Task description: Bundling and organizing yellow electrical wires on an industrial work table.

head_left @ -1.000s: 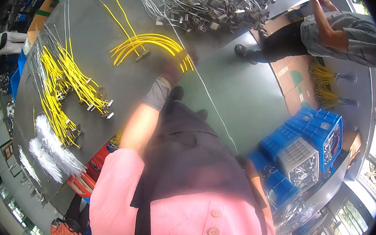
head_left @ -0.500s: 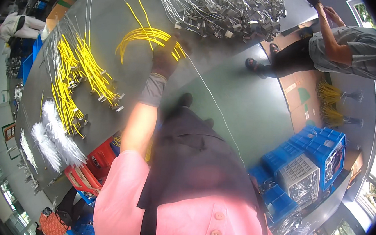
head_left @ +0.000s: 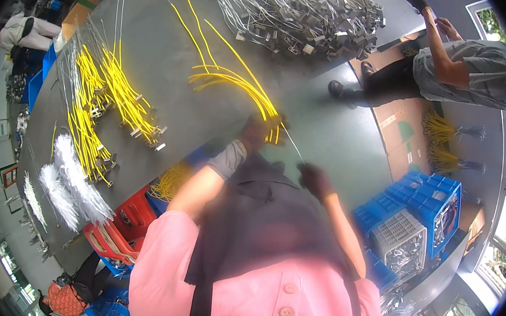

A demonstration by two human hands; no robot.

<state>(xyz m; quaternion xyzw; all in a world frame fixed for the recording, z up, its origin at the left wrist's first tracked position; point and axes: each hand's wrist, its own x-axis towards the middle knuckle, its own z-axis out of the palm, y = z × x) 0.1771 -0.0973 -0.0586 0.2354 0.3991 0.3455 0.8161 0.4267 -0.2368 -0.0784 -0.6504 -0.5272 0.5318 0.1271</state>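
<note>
The left hand (head_left: 254,135), in a dark glove, reaches out to the edge of the long grey table (head_left: 154,45). Its fingers look closed around the near ends of a bunch of thin yellow wires (head_left: 236,83). The bunch lies on the table and fans out away from the hand, likely so the ends stay together. The right hand (head_left: 315,179), also in a dark glove, is lower and close to the body. It seems to pinch one thin pale wire (head_left: 293,147) that runs up toward the left hand, but it is blurry, so I cannot tell for sure how its fingers sit.

More yellow wires with small metal ends (head_left: 112,102) lie in rows farther left. A big heap of grey wires (head_left: 291,9) sits at the far end. The dark apron hides the table edge below the hands.
</note>
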